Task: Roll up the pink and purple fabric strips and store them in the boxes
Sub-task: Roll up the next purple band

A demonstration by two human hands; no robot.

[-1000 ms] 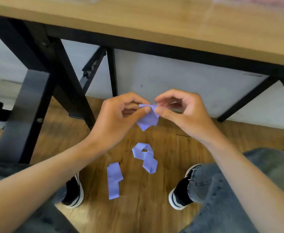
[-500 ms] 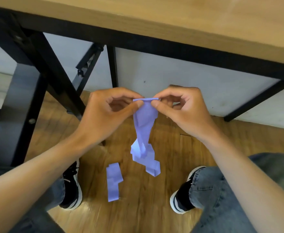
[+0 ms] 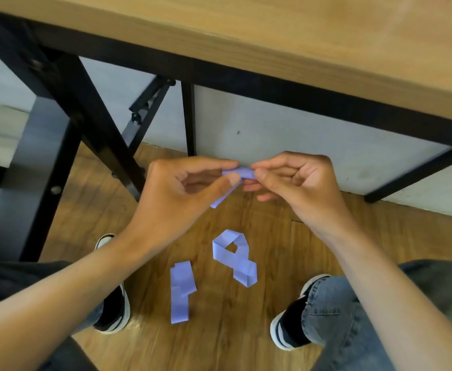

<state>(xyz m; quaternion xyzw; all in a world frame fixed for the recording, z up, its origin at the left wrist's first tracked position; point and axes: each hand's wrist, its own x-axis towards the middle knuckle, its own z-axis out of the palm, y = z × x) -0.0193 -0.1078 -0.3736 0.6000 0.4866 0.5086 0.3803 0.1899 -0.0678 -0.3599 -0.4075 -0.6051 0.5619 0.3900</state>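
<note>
A narrow purple fabric strip (image 3: 237, 173) is held in the air below the table edge, its upper end bunched into a short roll between the two hands while a loose tail slants down and to the left beneath the left thumb. The left hand (image 3: 182, 194) pinches the left end of the roll between thumb and forefinger, its remaining fingers curled inward and the wrist bent so the back of the hand faces the camera. The right hand (image 3: 297, 184) pinches the right end in the same way, knuckles raised, with the lower fingers tucked under the strip. Both bare forearms reach in from the bottom corners. On the floor beneath lie two more purple pieces: a looped purple ribbon of fabric (image 3: 234, 257) crossed over itself, and beside it to the left a flat folded purple strip (image 3: 181, 290), the two apart from each other. They rest on glossy wood-grain floorboards (image 3: 219, 341) between two black-and-white sneakers. Above runs a light wooden tabletop (image 3: 299, 33) on a matte black metal frame (image 3: 91, 108)
</note>
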